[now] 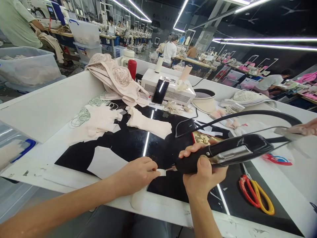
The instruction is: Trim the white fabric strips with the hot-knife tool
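My left hand (142,173) pinches a small white fabric piece (162,172) just above the black glossy surface. My right hand (204,172) is wrapped round a black handheld tool (223,153) with a cable; its thin metal tip touches or nearly touches the white piece. A larger white sheet (106,162) lies left of my left hand. Stacked beige fabric strips (148,123) lie beyond my hands, with more beige pieces (99,122) to the left. A small tray of metal bits (201,138) is partly hidden behind the tool.
Scissors with red and yellow handles (256,195) lie at the right. At the back stand a white box (168,87), a phone (160,91), a red bottle (132,68) and piled beige bras (116,77). Another person's hand (307,128) shows at the right edge.
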The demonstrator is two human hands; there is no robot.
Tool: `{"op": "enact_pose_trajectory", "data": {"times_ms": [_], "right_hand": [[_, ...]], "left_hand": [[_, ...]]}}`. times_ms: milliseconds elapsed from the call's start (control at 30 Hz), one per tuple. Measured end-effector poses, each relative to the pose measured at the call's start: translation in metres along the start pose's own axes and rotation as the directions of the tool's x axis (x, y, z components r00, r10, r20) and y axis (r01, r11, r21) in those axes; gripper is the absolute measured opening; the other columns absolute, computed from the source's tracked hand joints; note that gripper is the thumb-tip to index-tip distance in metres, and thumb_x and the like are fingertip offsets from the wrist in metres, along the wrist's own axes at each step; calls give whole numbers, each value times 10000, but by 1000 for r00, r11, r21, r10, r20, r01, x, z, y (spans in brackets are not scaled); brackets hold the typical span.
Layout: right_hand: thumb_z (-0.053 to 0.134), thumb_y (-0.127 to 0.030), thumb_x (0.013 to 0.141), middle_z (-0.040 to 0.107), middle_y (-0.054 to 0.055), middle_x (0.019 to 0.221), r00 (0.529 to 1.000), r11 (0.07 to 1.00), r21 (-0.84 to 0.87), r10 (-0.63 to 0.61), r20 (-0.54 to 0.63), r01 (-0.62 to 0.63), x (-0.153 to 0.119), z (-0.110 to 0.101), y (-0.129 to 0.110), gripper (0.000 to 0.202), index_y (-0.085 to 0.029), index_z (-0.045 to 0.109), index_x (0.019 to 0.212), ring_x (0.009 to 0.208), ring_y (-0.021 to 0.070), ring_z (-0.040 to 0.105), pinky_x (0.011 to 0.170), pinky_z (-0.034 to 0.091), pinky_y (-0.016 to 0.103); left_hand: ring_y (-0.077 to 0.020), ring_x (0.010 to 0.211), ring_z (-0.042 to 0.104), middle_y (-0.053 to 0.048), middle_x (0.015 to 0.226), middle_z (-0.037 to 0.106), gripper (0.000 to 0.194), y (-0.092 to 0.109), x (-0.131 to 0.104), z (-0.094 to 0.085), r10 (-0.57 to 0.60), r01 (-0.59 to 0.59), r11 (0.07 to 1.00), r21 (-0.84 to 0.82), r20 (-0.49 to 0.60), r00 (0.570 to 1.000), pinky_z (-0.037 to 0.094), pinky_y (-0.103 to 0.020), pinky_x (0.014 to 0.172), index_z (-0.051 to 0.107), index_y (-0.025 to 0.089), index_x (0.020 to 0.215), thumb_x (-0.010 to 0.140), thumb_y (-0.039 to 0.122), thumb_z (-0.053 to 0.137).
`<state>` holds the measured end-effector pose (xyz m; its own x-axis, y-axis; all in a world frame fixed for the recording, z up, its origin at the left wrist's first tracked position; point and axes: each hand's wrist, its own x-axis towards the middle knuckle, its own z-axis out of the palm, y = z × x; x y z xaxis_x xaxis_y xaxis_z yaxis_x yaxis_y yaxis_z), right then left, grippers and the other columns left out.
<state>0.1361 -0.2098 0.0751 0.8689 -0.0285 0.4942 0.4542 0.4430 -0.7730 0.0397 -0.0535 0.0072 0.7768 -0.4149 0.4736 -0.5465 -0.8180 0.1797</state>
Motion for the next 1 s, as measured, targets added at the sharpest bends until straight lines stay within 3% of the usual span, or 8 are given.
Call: {"op": "enact_pose_trajectory", "data": {"times_ms": [267, 500, 767, 1000], "right_hand": [[777, -291, 804, 665, -48, 766, 1000, 998, 55, 28, -6, -28, -1, 13, 0, 376, -255, 597, 1132, 574, 134, 612, 519, 551, 288], [767, -274, 836, 676, -39, 806, 998, 997, 50, 64, 17, -64, -5, 12, 6, 372, -266, 594, 1164, 616, 129, 616, 552, 555, 289], [768, -313, 832, 664, -42, 788, 999, 995, 83, 47, 23, -49, -7, 12, -5, 356, -270, 607, 1146, 589, 129, 617, 533, 560, 287], [785, -317, 835, 669, -34, 811, 995, 990, 120, 72, 70, -80, -18, 11, -6, 366, -271, 616, 1157, 614, 131, 623, 550, 559, 290]], "left_hand": [[-177, 833, 590, -38, 921, 646, 254, 1, 2, -4, 15, -15, 1000, 10, 13, 1000, 598, -311, 792, 694, 143, 1074, 987, 9, 497], [-189, 883, 613, -54, 968, 670, 227, -1, 0, -6, 10, -11, 999, -34, -18, 1000, 610, -335, 831, 697, 142, 1124, 1020, 58, 513], [-169, 1032, 679, -56, 1120, 722, 241, -5, -14, -8, 16, -16, 996, -84, 4, 1000, 514, -438, 1129, 667, 149, 1183, 1045, 58, 491], [-156, 1017, 690, -54, 1075, 731, 258, -4, -11, -11, 15, -15, 996, -86, -5, 1000, 535, -384, 1096, 672, 145, 1163, 1038, 31, 476]]}}
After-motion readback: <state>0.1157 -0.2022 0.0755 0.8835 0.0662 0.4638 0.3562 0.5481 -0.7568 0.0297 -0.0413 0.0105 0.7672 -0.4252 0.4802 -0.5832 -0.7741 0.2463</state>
